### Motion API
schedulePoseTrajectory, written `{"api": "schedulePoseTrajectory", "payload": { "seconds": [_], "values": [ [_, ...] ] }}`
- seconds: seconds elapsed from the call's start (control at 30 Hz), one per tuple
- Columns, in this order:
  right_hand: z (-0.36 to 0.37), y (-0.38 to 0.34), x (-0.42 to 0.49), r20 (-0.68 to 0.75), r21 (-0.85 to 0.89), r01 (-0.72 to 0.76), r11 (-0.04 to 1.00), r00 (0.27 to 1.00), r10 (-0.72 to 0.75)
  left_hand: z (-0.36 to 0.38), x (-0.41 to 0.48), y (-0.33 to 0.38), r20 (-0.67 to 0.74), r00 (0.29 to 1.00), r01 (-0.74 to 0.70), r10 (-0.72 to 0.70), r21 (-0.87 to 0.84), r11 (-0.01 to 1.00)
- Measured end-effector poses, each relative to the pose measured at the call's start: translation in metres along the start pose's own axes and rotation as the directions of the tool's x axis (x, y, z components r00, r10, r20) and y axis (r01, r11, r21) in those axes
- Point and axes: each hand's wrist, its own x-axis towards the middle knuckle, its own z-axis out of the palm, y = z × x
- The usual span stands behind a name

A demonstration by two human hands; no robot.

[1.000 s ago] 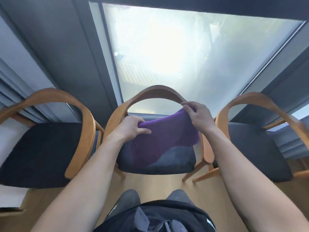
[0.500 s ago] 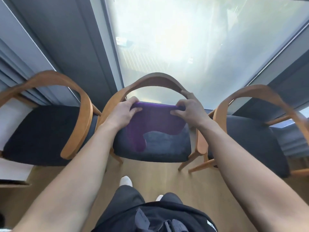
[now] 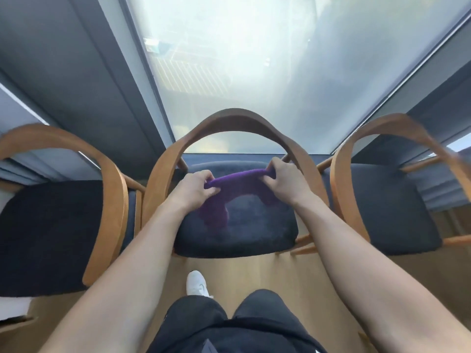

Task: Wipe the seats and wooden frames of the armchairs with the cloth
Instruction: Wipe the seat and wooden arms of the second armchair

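Three armchairs with curved wooden frames and dark seats stand side by side at a window. Above the dark blue seat (image 3: 254,230) of the middle armchair (image 3: 237,121) I hold a purple cloth (image 3: 239,177) stretched between both hands. My left hand (image 3: 193,189) grips its left end and my right hand (image 3: 283,179) grips its right end. The cloth's lower edges hang down toward the seat, longest on the left side. My right hand is close to the frame's right arm.
The left armchair (image 3: 112,179) and the right armchair (image 3: 382,128) flank the middle one closely. A large frosted window (image 3: 254,72) rises behind them. My legs and one white shoe (image 3: 196,282) are on the wooden floor (image 3: 267,276) in front.
Both hands have lowered and bunched the cloth, which was spread wide before, into a narrow band over the rear of the middle seat. The camera has moved closer to the chair.
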Motion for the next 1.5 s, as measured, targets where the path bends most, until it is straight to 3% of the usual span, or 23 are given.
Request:
{"api": "schedulePoseTrajectory", "payload": {
  "seconds": [0.1,0.2,0.27,0.33,0.4,0.47,0.6,0.77,0.87,0.9,0.97,1.03,1.1,1.17,1.3,1.37,1.43,1.5],
  "values": [
    [0.017,-0.013,0.003,0.056,0.062,-0.052,0.997,0.997,0.048,0.004,0.017,0.010,-0.094,0.996,-0.002,-0.007,-0.089,0.996],
    [0.041,-0.021,0.003,0.154,0.313,-0.121,0.942,0.985,0.075,0.009,0.025,0.030,-0.078,0.997,-0.012,-0.014,-0.323,0.946],
    [0.053,-0.018,0.007,0.245,0.598,-0.220,0.771,0.966,0.085,0.014,0.032,0.040,-0.004,1.000,0.005,-0.009,-0.543,0.840],
    [0.061,-0.008,0.011,0.262,0.777,-0.260,0.573,0.962,0.082,0.016,0.035,0.044,0.061,0.998,0.056,-0.019,-0.706,0.706],
    [0.070,0.004,0.017,0.210,0.838,-0.216,0.501,0.975,0.069,0.023,0.038,0.043,0.107,0.994,0.094,-0.017,-0.774,0.626],
    [0.078,0.012,0.025,0.180,0.852,-0.192,0.486,0.981,0.071,0.031,0.040,0.041,0.119,0.992,0.113,-0.030,-0.787,0.607],
    [0.096,0.017,0.048,0.203,0.772,-0.211,0.599,0.976,0.082,0.053,0.054,0.022,-0.044,0.973,0.125,-0.228,-0.728,0.674],
    [0.147,0.037,0.060,-0.026,0.556,-0.013,0.831,0.999,0.033,0.100,0.066,-0.046,-0.278,0.819,0.260,-0.502,-0.601,0.756],
    [0.216,0.064,0.056,-0.178,0.191,0.161,0.968,0.976,-0.127,0.145,0.076,-0.088,-0.308,0.773,0.326,-0.554,-0.556,0.764],
    [0.243,0.077,0.054,-0.113,0.057,0.172,0.983,0.980,-0.165,0.162,0.079,-0.099,-0.296,0.775,0.348,-0.559,-0.538,0.768],
    [0.291,0.099,0.047,0.190,-0.119,0.166,0.979,0.972,-0.142,0.197,0.087,-0.121,-0.266,0.799,0.365,-0.540,-0.499,0.786],
    [0.325,0.118,0.041,0.365,-0.170,0.123,0.978,0.930,-0.054,0.226,0.095,-0.141,-0.228,0.830,0.371,-0.508,-0.455,0.810],
    [0.342,0.125,0.046,0.236,-0.121,0.090,0.989,0.970,-0.060,0.247,0.104,-0.158,-0.213,0.852,0.369,-0.479,-0.404,0.837],
    [0.352,0.125,0.064,0.033,-0.086,-0.027,0.996,0.999,0.029,0.262,0.110,-0.170,-0.241,0.856,0.367,-0.458,-0.341,0.866],
    [0.375,0.109,0.118,0.022,-0.079,-0.367,0.927,0.929,0.370,0.272,0.111,-0.189,-0.308,0.848,0.339,-0.432,-0.312,0.888],
    [0.391,0.094,0.123,-0.046,-0.163,-0.339,0.926,0.941,0.337,0.269,0.104,-0.200,-0.312,0.862,0.298,-0.399,-0.324,0.898],
    [0.405,0.076,0.112,-0.144,-0.217,-0.237,0.947,0.967,0.209,0.264,0.094,-0.212,-0.349,0.838,0.328,-0.420,-0.293,0.898],
    [0.417,0.063,0.093,-0.151,-0.235,-0.113,0.965,0.985,0.079,0.257,0.085,-0.222,-0.387,0.804,0.388,-0.452,-0.235,0.891]
  ]
}}
